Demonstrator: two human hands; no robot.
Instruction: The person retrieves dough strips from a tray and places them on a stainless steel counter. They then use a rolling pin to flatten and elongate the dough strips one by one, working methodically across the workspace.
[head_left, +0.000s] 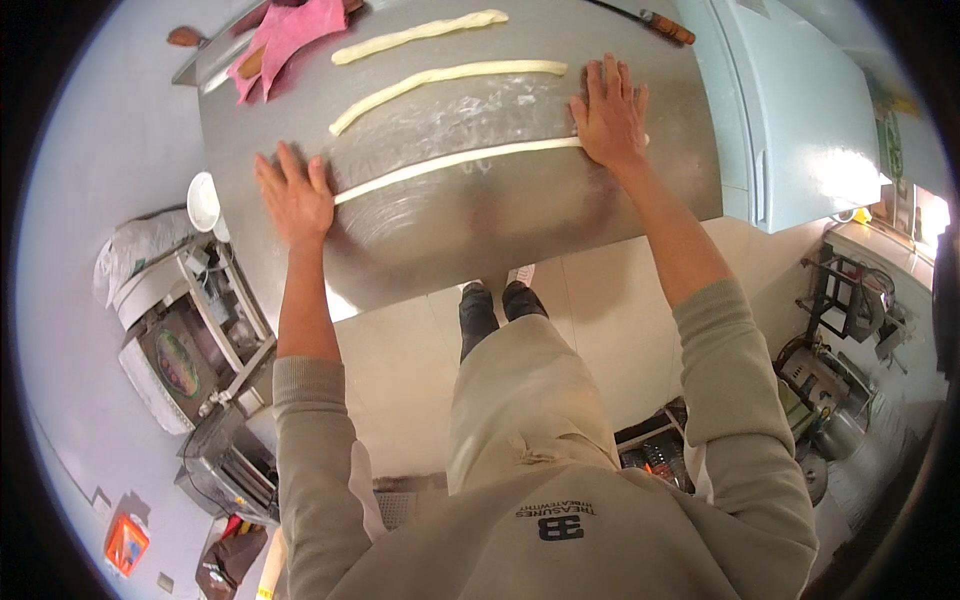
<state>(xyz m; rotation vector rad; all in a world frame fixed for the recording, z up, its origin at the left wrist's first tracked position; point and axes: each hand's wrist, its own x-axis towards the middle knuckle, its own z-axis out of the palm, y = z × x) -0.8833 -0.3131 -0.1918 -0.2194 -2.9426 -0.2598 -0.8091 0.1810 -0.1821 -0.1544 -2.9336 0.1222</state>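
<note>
A long thin rope of dough (457, 161) lies across the metal worktop (480, 217). My left hand (297, 196) rests palm down over its left end, fingers spread. My right hand (611, 116) presses flat near the other end, and a short tip of the dough shows past the wrist. Beyond this rope are a thicker, curved dough strip (442, 73) and, farther off, a shorter dough strip (420, 36). Pale smears mark the metal between the rope and the curved strip.
A pink cloth (296, 37) lies at the worktop's far left corner. A tool with a wooden handle (667, 28) is at the far right. Beside the right edge stands a light blue cabinet (802, 112); a white bowl (203, 201) sits by the left edge.
</note>
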